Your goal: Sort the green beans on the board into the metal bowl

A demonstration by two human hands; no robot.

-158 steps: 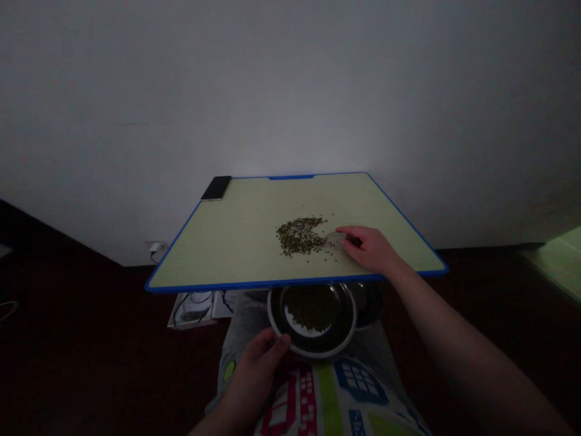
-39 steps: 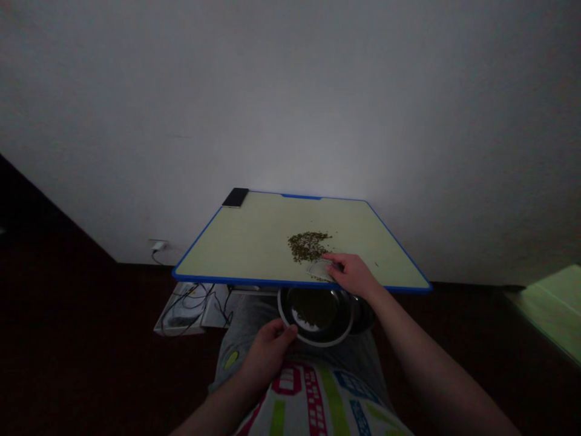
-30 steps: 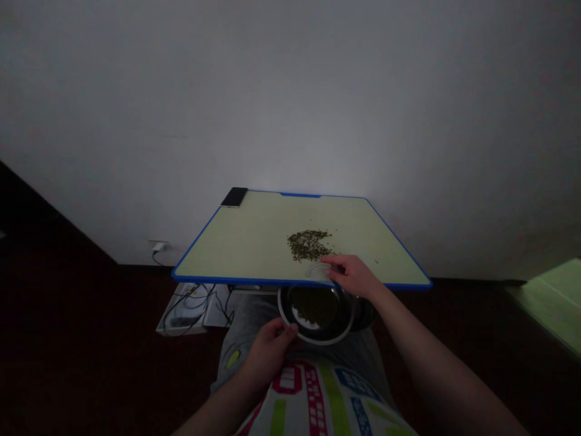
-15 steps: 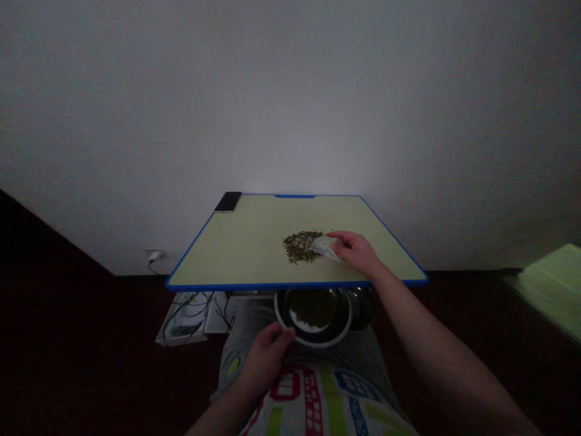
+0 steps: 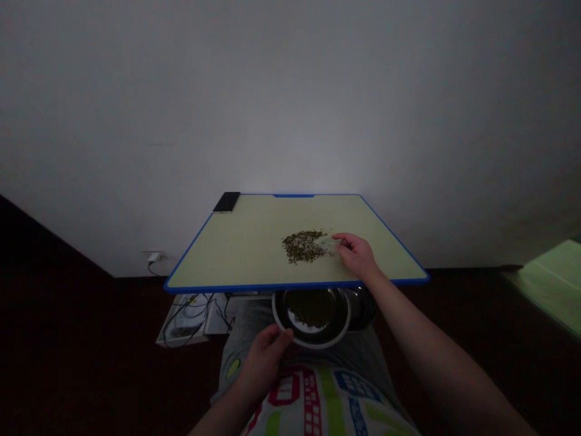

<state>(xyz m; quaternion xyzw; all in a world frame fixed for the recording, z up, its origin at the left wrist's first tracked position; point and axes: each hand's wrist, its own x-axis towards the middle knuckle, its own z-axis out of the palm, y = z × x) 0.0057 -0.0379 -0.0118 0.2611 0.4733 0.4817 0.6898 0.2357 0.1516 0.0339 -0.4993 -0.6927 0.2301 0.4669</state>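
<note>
Head view: looking down over a lap at a board held out in front, with the wall beyond.
Beans: a loose pile of small green beans (image 5: 303, 246) lies on the tabletop (image 5: 227, 257), at about 1 o'clock from the lap, with a few strays scattered around it.
Right hand: the right hand (image 5: 356, 255) rests just beside the pile, at its 3 o'clock side.
Right grip: thumb and fingers are pressed together, pinching a thin translucent plastic scraper (image 5: 329, 243), which is faint against the board; its edge is near the pile.
Left hand: the left hand (image 5: 264, 363) sits below the tabletop, at the rim of a steel bowl (image 5: 284, 330).
Left grip: fingers are curled against the rim; I cannot tell if they grasp it.
Bowl: round and shiny, resting on the lap at 12 o'clock, half under the board's near edge, with green beans (image 5: 311, 307) inside.
Around: a second dark bowl (image 5: 364, 309) touches it at 3 o'clock; a black phone (image 5: 226, 201) lies on the far corner at 11 o'clock.
Tabletop: smooth pale green, blue-edged, square.
Beyond: grey trousers (image 5: 240, 330), printed cloth (image 5: 313, 399), tangled cables (image 5: 188, 318), a wall socket (image 5: 154, 257).
</note>
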